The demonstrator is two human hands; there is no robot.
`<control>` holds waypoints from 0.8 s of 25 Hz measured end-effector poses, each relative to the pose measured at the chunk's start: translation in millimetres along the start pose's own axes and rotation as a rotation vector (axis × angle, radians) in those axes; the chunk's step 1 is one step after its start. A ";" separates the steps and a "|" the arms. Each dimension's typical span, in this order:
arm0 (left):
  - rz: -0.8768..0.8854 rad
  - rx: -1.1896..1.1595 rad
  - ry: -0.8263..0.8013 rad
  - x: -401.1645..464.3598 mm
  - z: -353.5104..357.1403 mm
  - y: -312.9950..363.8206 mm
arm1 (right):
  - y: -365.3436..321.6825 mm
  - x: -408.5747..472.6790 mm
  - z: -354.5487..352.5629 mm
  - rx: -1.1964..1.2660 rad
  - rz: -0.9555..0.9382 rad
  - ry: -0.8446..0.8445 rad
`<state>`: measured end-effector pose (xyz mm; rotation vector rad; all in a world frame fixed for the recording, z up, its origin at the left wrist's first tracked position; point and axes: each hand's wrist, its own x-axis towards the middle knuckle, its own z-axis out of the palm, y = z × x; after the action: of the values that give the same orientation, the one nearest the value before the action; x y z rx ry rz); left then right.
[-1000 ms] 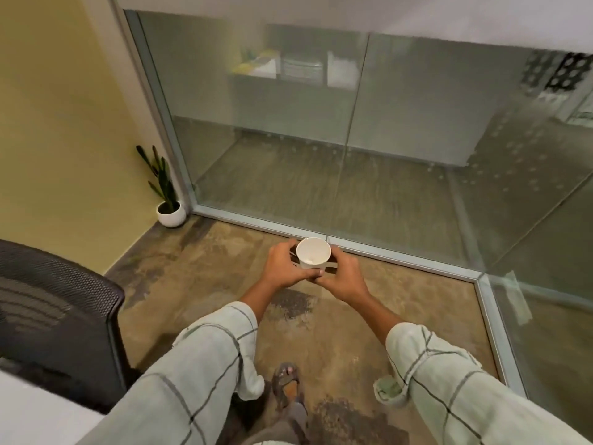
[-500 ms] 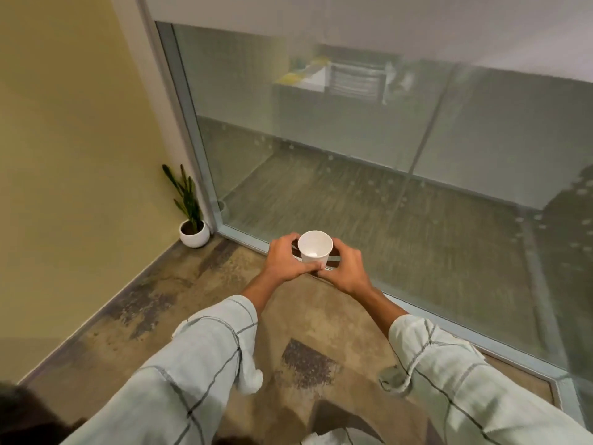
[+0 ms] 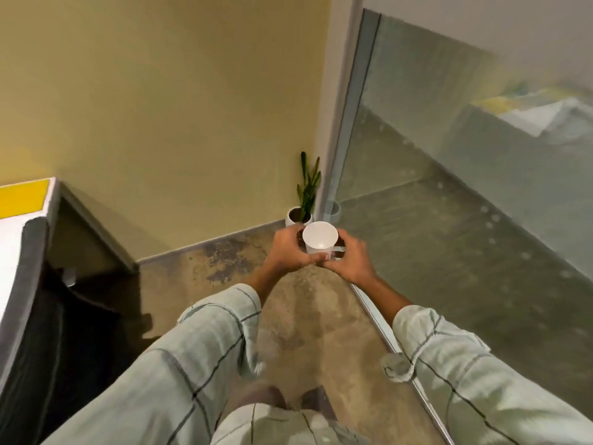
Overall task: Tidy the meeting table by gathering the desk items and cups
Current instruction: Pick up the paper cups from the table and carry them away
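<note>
A white paper cup (image 3: 320, 237) is held upright in front of me, above the floor, its inside looking empty. My left hand (image 3: 287, 252) wraps its left side and my right hand (image 3: 351, 260) closes on its right side and base. A small thin item shows between the fingers of my right hand under the cup; I cannot tell what it is. Both sleeves are pale green with dark check lines.
A potted plant (image 3: 305, 200) stands in the corner where the yellow wall (image 3: 160, 107) meets the glass partition (image 3: 449, 187). A dark chair back (image 3: 35, 316) and a white table edge (image 3: 9, 252) with a yellow patch sit at left. Stained concrete floor (image 3: 305, 316) lies below.
The view has swung left: the plant and corner shifted from the left toward the centre, and the table and chair entered at left. Both hands kept their hold on the cup.
</note>
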<state>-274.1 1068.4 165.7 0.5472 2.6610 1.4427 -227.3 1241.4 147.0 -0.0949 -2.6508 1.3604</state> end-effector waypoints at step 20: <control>-0.504 0.155 0.620 119.7 -330.2 -223.6 | -214.3 322.3 340.4 0.127 -0.475 -0.580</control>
<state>-521.6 733.8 179.4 -0.6436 3.0277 1.4090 -599.4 885.1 162.3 1.0187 -2.7117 1.5384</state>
